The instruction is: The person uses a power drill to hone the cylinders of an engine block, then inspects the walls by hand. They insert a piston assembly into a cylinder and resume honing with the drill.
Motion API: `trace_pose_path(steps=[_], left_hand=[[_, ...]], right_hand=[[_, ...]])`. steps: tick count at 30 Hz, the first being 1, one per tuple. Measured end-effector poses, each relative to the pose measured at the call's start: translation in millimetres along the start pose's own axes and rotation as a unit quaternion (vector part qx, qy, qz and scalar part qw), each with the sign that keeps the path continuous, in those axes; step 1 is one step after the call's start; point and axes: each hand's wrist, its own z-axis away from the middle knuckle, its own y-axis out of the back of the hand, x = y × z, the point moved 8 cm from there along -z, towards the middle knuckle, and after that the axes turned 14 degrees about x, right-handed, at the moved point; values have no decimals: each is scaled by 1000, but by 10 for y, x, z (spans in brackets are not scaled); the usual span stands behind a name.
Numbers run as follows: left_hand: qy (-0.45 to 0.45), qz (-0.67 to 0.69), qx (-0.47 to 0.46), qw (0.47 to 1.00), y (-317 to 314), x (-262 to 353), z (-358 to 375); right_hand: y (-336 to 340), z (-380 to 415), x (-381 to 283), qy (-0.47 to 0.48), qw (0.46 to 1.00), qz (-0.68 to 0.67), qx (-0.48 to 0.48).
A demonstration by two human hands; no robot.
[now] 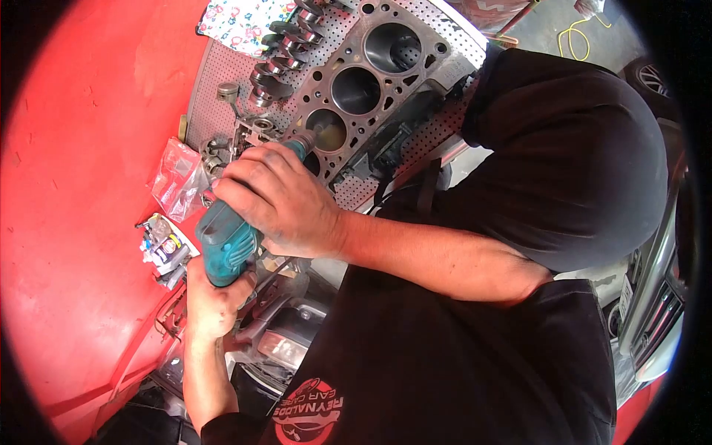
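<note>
A teal power drill [222, 241] points up and right toward an engine block [382, 100]. My left hand [219, 300] is closed around its rear handle. Across the front of the drill body lies my right hand [278, 193], its fingers wrapped over it just behind the chuck [302, 143]. The tool in the chuck reaches into a cylinder bore [326, 130], where its tip looks blurred. Part of the lowest bore is hidden by my right hand. A crankshaft [278, 63] rests left of the block on a perforated surface [211, 93].
Pistons with rods [228, 93], a clear plastic bag [176, 182] and small packets [165, 245] sit left of the drill. Floral cloth [241, 26] lies at the top. Red surface [81, 170] spans the left; black clothing fills the right. A yellow hose [575, 37] is on the floor.
</note>
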Motion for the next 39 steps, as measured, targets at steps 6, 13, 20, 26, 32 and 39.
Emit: trace_pose_path(steps=[6,13,20,26,32,39], left_hand=[[1,-2,-18,1000,-79,-21,-106],[29,-11,-37,999,-162,-66,-228],[-7,2,-7,1000,3,24,-40],[14,4,-23,1000,-142,-34,-169],[-14,23,16,1000,-3,73,40],[0,45,-9,999,-92,-48,-66]], right_hand=[[-7,26,121,-11,1000,4,-19],[36,35,221,-26,999,16,-18],[-16,-28,33,7,1000,7,5],[42,9,160,-12,1000,4,-4],[-20,-29,-17,16,1000,-3,-9],[-21,51,56,-2,999,27,-34]])
